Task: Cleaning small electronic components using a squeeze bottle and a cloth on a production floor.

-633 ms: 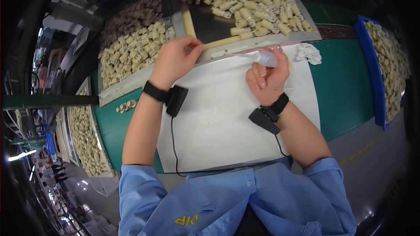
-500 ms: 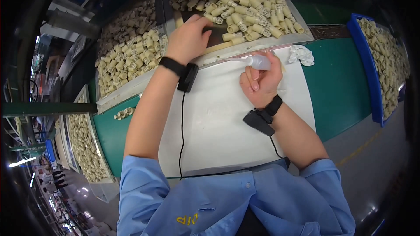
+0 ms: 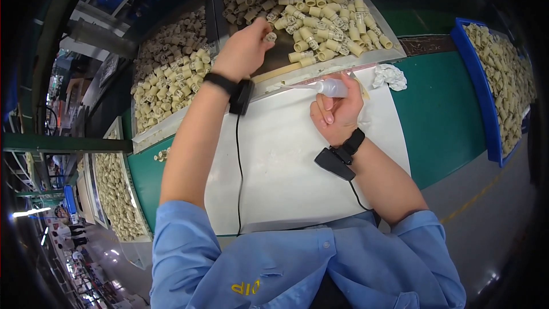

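A cream cylindrical plastic part (image 3: 270,37) is pinched between the fingertips of my left hand (image 3: 243,52), with its round end showing. That hand is above the front of the right-hand bin, left of a heap of similar cream parts (image 3: 329,20). My right hand (image 3: 340,109) is closed around a small translucent squeeze bottle (image 3: 333,87). The bottle lies nearly level, and its thin nozzle points left along the bin's front edge. Beneath both forearms is a white sheet (image 3: 286,166) on the green tabletop.
Another bin of cream parts (image 3: 174,83) sits to the left. Several parts (image 3: 162,154) stand in a row by my left forearm. Crumpled white tissue (image 3: 390,76) lies right of the bottle. A blue tray (image 3: 486,97) full of parts stands at the far right.
My left hand has picked up a cream part from the heap and drawn slightly back left. The right hand keeps hold of the bottle, nearly in the same place.
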The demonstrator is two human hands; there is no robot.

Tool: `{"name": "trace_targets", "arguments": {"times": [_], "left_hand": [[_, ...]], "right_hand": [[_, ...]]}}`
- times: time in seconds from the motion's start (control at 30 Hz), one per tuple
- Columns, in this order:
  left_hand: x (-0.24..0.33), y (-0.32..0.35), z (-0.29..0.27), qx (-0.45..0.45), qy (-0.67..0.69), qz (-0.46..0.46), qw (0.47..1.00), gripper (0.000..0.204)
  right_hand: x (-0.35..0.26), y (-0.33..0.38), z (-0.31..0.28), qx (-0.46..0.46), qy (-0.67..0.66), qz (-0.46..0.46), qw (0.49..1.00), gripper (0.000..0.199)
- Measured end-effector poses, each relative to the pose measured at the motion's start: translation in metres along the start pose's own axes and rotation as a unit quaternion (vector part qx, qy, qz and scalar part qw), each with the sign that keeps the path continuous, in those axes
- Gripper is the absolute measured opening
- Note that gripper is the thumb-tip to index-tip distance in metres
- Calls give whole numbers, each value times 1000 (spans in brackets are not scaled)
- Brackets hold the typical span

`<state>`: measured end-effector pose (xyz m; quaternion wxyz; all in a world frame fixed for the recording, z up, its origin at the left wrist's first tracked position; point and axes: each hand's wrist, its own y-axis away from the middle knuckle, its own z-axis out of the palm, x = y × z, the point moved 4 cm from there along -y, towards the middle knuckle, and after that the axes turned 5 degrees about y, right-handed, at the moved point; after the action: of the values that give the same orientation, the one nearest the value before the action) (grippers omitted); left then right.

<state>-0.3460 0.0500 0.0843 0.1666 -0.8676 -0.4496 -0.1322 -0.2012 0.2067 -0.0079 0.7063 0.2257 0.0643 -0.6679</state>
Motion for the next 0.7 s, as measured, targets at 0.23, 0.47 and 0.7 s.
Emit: {"name": "trace_targets", "arguments": {"times": [0.23,0.47,0.7], "left_hand": [[14,157,14,-37,290,-133,947,24],[-17,200,36,25,480,-222,848,16],[-22,211,26,69,451,-196,868,15]], "right_hand": [[7,5,4,-9,27,15,999,38],[12,6,5,-4,137,16,990,39],[9,10,13,9,243,-15,970,43]]}}
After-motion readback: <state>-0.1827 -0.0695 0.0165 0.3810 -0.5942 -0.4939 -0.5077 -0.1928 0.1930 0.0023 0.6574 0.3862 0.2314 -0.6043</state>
